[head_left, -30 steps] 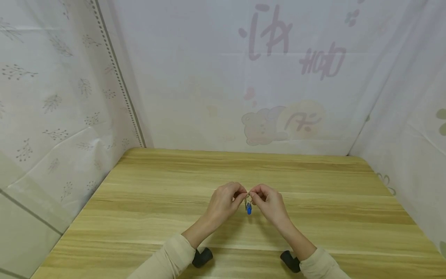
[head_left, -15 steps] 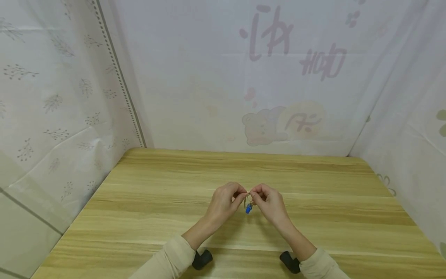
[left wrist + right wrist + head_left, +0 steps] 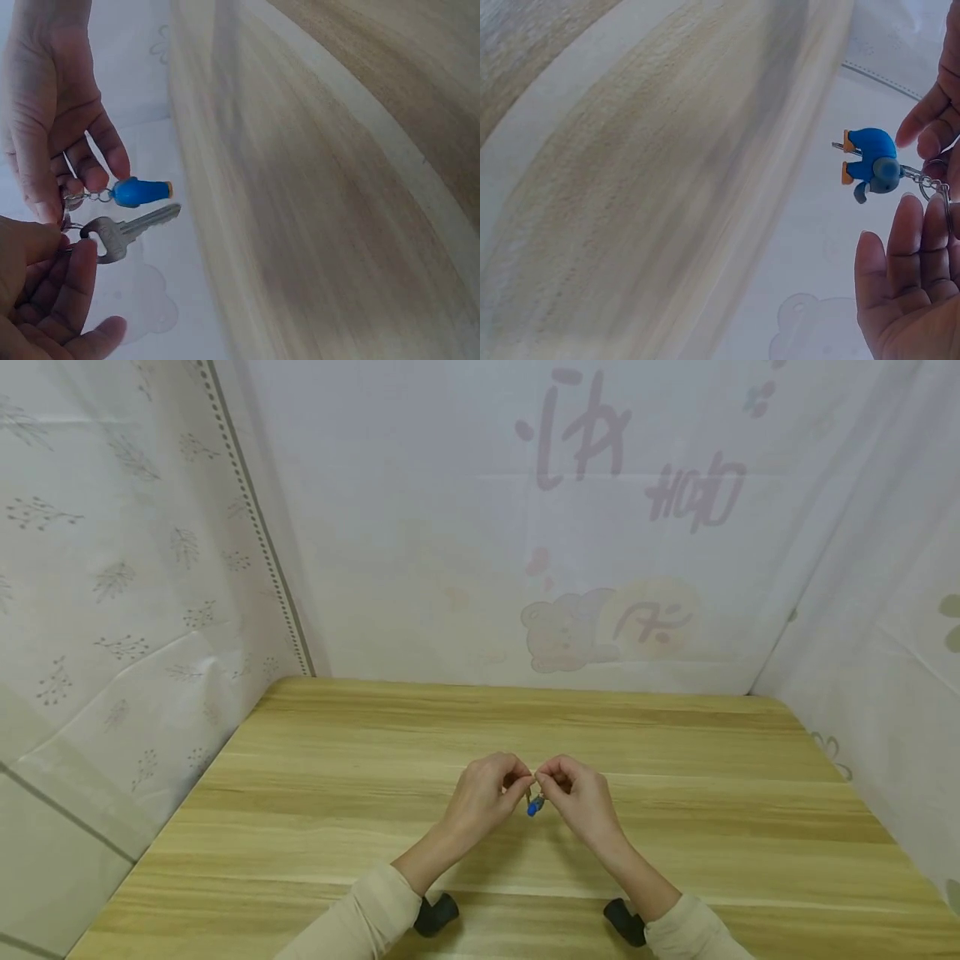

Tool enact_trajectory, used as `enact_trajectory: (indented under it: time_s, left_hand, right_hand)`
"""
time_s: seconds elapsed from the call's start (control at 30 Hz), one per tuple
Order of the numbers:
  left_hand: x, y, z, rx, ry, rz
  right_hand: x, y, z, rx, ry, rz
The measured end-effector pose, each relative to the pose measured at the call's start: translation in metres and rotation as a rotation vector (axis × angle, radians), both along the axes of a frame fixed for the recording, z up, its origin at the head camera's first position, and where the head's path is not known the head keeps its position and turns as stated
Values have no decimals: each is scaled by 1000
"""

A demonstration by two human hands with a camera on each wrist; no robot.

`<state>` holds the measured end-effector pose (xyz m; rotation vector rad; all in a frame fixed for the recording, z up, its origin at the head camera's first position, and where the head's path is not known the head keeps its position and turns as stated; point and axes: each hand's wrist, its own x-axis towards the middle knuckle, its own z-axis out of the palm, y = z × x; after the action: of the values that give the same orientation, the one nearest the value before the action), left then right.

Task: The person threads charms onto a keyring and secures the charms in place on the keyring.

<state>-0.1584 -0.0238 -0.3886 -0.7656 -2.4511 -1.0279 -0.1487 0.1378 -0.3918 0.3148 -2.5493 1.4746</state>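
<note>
Over the middle of the table, my left hand (image 3: 483, 789) and right hand (image 3: 581, 793) meet fingertip to fingertip. Between them they pinch a metal key ring (image 3: 73, 226), partly hidden by the fingers. A silver key (image 3: 124, 234) hangs from the ring beside the left hand's fingertips. On a short chain nearer the right hand dangles a small blue elephant charm (image 3: 874, 159) with a grey head and orange feet. Key and charm hang apart from the tabletop. In the right wrist view the charm covers most of the key.
The wood-grain table (image 3: 360, 727) reaches back to a pale printed curtain (image 3: 412, 527), with more curtain at both sides. Black rounded objects (image 3: 437, 915) show by each sleeve cuff, one on the left and one on the right.
Both hands stay almost in place. The charm has swung and tilted slightly to the left and up, and less of the ring shows between the fingertips.
</note>
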Motion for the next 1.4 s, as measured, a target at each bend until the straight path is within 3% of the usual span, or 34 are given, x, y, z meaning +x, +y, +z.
enact_trajectory:
  time_s: [0.23,0.43,0.63,0.8,1.03,1.4]
  left_hand:
    - [0,0,-1,56,26,-7]
    - [0,-1,1,55,-41,-40]
    - [-1,-1,3,8,-83,-40]
    - [-1,-1,3,6,-43,-24]
    - [0,-2,1,44,-9,-35]
    - [1,-3,4,22,-41,-34]
  right_hand:
    - [-3,0,-2,-77,-60,-12]
    - [-2,1,-3,-111,-90,4]
    - [-1,0,-2,-76,-28,23]
    - [0,-1,0,-57,-2,22]
    - [0,1,-1,-98,-40,1]
    - [1,-1,-1,4,105,24]
